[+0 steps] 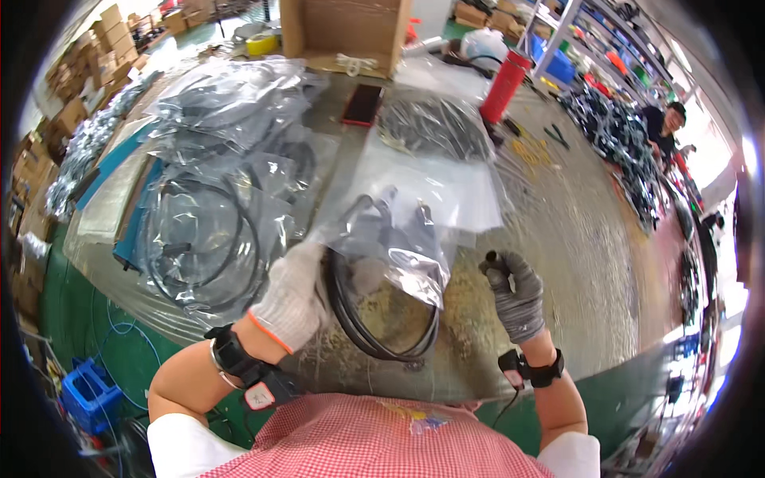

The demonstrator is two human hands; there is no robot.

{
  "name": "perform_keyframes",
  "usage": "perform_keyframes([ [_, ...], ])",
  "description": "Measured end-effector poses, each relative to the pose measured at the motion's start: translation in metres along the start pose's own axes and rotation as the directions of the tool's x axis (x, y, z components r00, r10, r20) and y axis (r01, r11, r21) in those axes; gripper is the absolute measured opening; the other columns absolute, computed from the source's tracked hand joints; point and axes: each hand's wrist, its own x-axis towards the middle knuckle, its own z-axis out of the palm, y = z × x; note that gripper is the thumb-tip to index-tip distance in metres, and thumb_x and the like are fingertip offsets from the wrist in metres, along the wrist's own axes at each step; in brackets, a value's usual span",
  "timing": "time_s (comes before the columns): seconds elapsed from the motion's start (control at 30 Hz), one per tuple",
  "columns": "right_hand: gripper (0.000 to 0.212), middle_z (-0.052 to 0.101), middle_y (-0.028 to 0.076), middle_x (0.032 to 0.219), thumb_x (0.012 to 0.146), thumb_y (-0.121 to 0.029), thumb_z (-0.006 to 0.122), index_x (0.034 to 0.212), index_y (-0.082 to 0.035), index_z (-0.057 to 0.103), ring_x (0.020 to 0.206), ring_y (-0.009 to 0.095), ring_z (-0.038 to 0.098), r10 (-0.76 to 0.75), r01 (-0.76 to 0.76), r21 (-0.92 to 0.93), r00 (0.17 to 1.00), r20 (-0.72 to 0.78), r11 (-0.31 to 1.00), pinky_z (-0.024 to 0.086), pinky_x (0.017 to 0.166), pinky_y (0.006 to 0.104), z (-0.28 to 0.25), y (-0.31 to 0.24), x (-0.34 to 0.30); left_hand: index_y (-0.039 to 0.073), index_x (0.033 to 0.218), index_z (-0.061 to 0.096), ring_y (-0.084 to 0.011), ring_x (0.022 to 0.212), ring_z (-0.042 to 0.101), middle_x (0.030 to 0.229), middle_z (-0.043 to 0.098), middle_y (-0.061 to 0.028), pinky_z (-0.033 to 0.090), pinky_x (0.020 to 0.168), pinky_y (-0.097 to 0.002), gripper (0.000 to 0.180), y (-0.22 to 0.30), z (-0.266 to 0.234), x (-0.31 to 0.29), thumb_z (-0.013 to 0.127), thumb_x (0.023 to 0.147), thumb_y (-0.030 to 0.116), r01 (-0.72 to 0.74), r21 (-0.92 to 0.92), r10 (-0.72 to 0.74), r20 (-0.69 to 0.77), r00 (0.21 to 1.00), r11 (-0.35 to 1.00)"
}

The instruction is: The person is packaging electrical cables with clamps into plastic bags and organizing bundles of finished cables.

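Note:
My left hand [293, 295], in a white knit glove, grips a clear plastic bag [414, 191] with its fingers pushed inside the bag's mouth. A coiled black cable [358, 327] hangs half in the bag below that hand. My right hand [516, 293], in a grey glove, is closed around the black end of the cable [492, 259], to the right of the bag. Both hands hover over a worn metal table [574, 263].
A heap of bagged black cables [215, 199] lies at the left. Farther back are another bag of cables [434, 127], a dark phone [362, 103], a red bottle [504, 86] and a cardboard box [343, 32]. A person [665, 123] sits at the far right near shelves.

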Motion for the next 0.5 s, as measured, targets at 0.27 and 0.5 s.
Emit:
perform_keyframes([
  [0.27, 0.028, 0.060, 0.013, 0.076, 0.076, -0.017, 0.064, 0.100, -0.005, 0.059, 0.071, 0.028, 0.061, -0.196, 0.187, -0.359, 0.981, 0.011, 0.914, 0.048, 0.065, 0.0391, 0.067, -0.004, -0.023, -0.003, 0.107, 0.053, -0.0230, 0.076, 0.065, 0.095, 0.063, -0.0119, 0.058, 0.059, -0.0372, 0.027, -0.003, 0.016, -0.013, 0.045, 0.094, 0.019, -0.087, 0.109, 0.091, -0.034, 0.995, 0.990],
  [0.5, 0.018, 0.063, 0.009, 0.064, 0.075, -0.022, 0.070, 0.079, -0.005, 0.065, 0.053, 0.019, 0.057, 0.082, -0.068, -0.378, 0.996, 0.020, 0.924, 0.046, 0.051, 0.0334, 0.000, -0.002, 0.016, -0.002, 0.117, 0.051, -0.0287, 0.078, 0.065, 0.097, 0.063, -0.0132, 0.056, 0.066, -0.0463, 0.040, 0.002, -0.013, 0.001, 0.044, 0.096, 0.032, 0.123, 0.365, -0.129, -0.006, 0.992, 0.923],
])
